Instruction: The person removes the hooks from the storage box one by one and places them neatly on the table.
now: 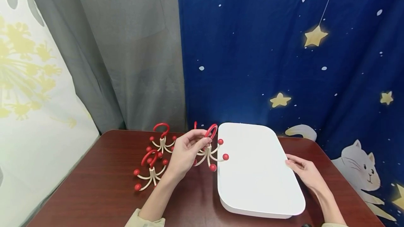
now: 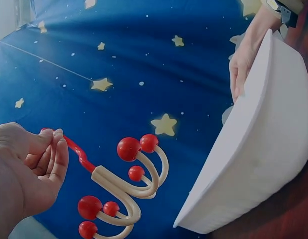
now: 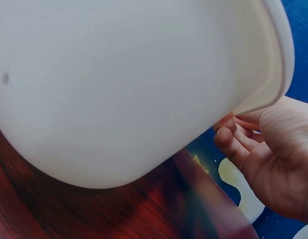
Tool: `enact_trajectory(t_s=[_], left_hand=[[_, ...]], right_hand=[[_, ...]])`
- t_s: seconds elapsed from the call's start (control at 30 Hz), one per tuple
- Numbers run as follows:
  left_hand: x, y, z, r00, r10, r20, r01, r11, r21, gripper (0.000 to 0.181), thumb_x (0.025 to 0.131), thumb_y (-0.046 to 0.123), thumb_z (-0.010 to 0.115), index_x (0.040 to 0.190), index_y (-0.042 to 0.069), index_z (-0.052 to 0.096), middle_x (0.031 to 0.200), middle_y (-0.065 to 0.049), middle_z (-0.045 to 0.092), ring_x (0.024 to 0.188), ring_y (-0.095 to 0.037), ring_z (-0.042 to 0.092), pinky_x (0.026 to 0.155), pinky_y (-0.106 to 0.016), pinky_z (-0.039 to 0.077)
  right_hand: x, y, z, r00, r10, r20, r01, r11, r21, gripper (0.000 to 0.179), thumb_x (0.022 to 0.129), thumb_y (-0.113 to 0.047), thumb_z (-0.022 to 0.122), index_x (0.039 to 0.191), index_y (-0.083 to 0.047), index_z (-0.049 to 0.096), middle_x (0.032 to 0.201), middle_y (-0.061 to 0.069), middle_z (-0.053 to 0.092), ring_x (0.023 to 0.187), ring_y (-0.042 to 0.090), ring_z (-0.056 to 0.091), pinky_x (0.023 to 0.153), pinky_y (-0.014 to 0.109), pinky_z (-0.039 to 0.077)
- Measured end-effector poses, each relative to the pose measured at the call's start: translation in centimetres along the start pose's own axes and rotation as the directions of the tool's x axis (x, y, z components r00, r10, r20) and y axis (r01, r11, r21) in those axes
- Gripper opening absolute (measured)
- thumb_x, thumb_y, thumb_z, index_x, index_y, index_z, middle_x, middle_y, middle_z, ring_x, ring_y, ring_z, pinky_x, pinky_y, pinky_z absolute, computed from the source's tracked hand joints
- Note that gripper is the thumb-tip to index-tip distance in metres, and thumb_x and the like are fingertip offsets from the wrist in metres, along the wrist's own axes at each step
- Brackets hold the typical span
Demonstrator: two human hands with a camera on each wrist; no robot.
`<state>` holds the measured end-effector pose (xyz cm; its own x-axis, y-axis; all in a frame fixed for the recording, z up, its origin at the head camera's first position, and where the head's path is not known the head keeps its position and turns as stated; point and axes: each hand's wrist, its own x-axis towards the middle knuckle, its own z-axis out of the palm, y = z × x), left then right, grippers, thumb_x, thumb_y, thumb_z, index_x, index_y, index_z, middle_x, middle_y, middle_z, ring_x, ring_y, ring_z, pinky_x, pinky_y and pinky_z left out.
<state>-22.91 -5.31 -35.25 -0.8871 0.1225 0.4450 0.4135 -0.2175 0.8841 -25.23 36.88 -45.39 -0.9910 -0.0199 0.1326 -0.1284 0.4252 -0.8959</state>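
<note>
My left hand point(image 1: 186, 153) pinches the red hook of a hanger point(image 1: 208, 154) between thumb and fingers. Cream curved arms tipped with red balls spread below the hook; the left wrist view shows this hanger point(image 2: 119, 186) tilted beside a white box point(image 2: 243, 164). At the box's right edge, my right hand point(image 1: 304, 172) grips the rim. In the right wrist view, that hand's point(image 3: 278, 154) fingertips meet the rim of the white box point(image 3: 129, 89), partly hidden by it. The box has rounded corners and a flat white upper face.
Two similar hangers point(image 1: 162, 144) point(image 1: 153, 174) stand on the brown table point(image 1: 94, 185) left of my left hand. Another red hook tip point(image 1: 195, 125) shows behind that hand, its base mostly hidden. Grey and blue star-patterned curtains point(image 1: 240, 62) hang behind the table.
</note>
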Motion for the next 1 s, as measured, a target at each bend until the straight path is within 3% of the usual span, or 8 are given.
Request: enact_trajectory(t_s=[0.17,0.47,0.73,1.0], left_hand=[[-0.7,-0.1,-0.9,1.000,-0.020,-0.006,0.020,1.000,0.013,0.023,0.093,-0.005,0.067,0.114,-0.014,0.062,0.099,-0.025,0.071,0.085,-0.024,0.070,0.082,-0.034,0.059],[-1.5,-0.4,-2.2,1.000,-0.027,0.005,0.026,0.999,0.048,0.023,0.094,-0.001,0.068,0.115,-0.010,0.064,0.102,-0.027,0.069,0.087,-0.026,0.071,0.082,-0.036,0.059],[-1.9,-1.4,-3.4,0.996,-0.091,0.003,0.091,0.994,0.053,0.022,0.096,-0.004,0.064,0.115,-0.013,0.061,0.106,-0.028,0.069,0.088,-0.021,0.073,0.085,-0.034,0.058],[-2.7,-2.7,-4.6,0.998,-0.053,0.041,0.049,0.994,0.101,0.022,0.093,-0.006,0.067,0.112,-0.015,0.062,0.097,-0.032,0.064,0.082,-0.019,0.069,0.078,-0.032,0.059]], right_hand=[[0.0,0.0,0.0,1.000,0.001,0.003,-0.001,1.000,0.016,0.055,0.102,-0.022,0.063,0.140,0.015,0.048,0.118,0.025,0.067,0.089,0.006,0.068,0.073,0.028,0.059],[-0.1,-0.1,0.0,1.000,0.010,0.002,-0.010,1.000,0.022,0.056,0.102,-0.023,0.063,0.140,0.015,0.047,0.119,0.026,0.066,0.090,0.007,0.068,0.074,0.028,0.058],[-0.1,-0.2,0.1,1.000,0.027,-0.002,-0.027,1.000,0.016,0.057,0.102,-0.025,0.064,0.141,0.014,0.048,0.122,0.028,0.065,0.091,0.006,0.068,0.075,0.027,0.058],[-0.1,-0.1,0.0,1.000,0.028,0.002,-0.028,0.999,0.018,0.058,0.101,-0.025,0.064,0.141,0.014,0.047,0.122,0.027,0.065,0.091,0.006,0.068,0.075,0.028,0.058]])
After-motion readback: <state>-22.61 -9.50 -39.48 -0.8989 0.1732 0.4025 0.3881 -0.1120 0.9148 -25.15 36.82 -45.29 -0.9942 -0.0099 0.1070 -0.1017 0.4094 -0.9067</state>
